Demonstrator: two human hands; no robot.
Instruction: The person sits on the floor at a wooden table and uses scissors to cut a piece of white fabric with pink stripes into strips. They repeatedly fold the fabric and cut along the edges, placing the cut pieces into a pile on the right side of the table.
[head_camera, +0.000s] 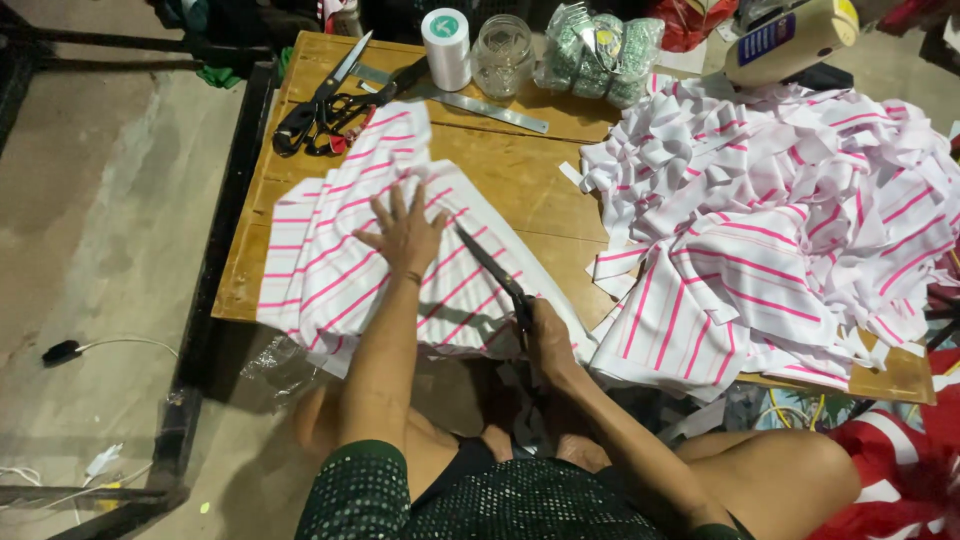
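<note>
Nearest, at about 5 o'clock, the right hand (548, 335) has its grip clamped on the handles of black scissors (492, 275), whose blades point toward 11 o'clock over the striped cloth (340, 250), so the cut can follow the fabric. The left hand (405, 235) lies flat with fingers apart on the cloth, pressing it to the table (520, 180) so it cannot slide. Farther, at 2 o'clock, a pile of cut strips (780, 210) sits aside; at 11 o'clock spare scissors (325, 105) lie within reach.
</note>
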